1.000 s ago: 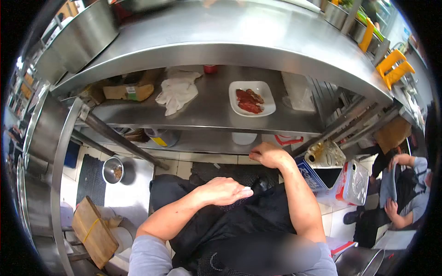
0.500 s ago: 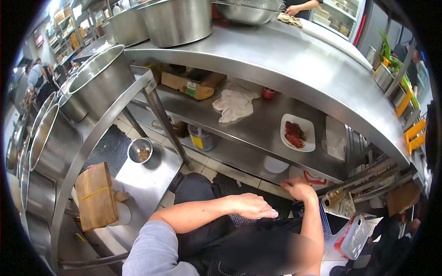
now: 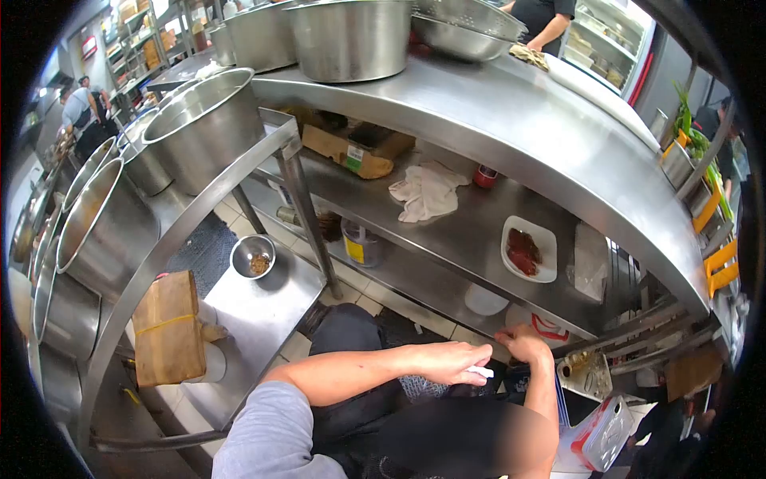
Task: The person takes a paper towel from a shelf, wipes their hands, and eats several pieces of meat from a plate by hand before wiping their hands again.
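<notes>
My left hand (image 3: 453, 363) reaches across from the left with its fingers pressed together, and a small white object (image 3: 481, 372) sticks out from under them. Close to its right, my right hand (image 3: 524, 343) has its thumb and fingers curled together; whether something small is between them is hidden. Both hands are over my dark-clothed lap, in front of the lower shelves. A white dish (image 3: 549, 267) holding dark red meat (image 3: 523, 252) sits on the shelf beyond them.
Steel pots (image 3: 351, 44) and bowls stand on the counter (image 3: 447, 88). Below are a white cloth (image 3: 428, 191) and a cardboard box (image 3: 355, 160). At left are a small bowl (image 3: 253, 257) and a wooden block (image 3: 167, 327). A plastic container (image 3: 602, 431) stands at right. Other people are farther off.
My two hands have come closer together, and the white object at my left fingertips shows more. The view has shifted, so the shelves and pots sit farther right.
</notes>
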The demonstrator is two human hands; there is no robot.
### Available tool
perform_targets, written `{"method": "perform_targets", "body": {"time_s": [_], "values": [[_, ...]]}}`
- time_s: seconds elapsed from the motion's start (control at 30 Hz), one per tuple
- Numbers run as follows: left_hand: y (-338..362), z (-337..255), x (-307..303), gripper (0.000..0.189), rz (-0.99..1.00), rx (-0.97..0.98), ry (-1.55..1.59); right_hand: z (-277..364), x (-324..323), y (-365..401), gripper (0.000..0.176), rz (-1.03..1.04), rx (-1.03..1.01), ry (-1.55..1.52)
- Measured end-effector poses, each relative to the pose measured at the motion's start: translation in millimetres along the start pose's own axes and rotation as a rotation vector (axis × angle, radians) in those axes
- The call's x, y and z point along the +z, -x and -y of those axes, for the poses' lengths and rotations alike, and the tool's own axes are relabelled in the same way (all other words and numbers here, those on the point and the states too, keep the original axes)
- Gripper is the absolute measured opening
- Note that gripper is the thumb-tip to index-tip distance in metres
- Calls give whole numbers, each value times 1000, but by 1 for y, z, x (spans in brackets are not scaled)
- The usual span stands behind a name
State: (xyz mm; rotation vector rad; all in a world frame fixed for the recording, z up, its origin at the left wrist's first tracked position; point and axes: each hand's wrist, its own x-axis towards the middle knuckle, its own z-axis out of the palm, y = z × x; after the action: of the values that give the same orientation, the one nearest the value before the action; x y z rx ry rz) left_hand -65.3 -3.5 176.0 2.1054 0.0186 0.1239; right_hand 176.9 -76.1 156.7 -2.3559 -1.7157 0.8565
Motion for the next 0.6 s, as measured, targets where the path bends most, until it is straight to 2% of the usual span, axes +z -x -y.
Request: {"method": "perform_targets", "body": {"time_s": [0.03,0.17,0.27,0.6], "values": [[0,6,3,42,-14,81,-18,3,-2,1,35,13,30,4],[0,4,1,41,-40,150,-38,17,-7,4,34,42,79,-37],[1,3,1,41,-40,124,13,13,-4,0,34,7,21,19],[0,6,2,38,-18,181,-44,-8,8,-13,35,-16,27,31]]}}
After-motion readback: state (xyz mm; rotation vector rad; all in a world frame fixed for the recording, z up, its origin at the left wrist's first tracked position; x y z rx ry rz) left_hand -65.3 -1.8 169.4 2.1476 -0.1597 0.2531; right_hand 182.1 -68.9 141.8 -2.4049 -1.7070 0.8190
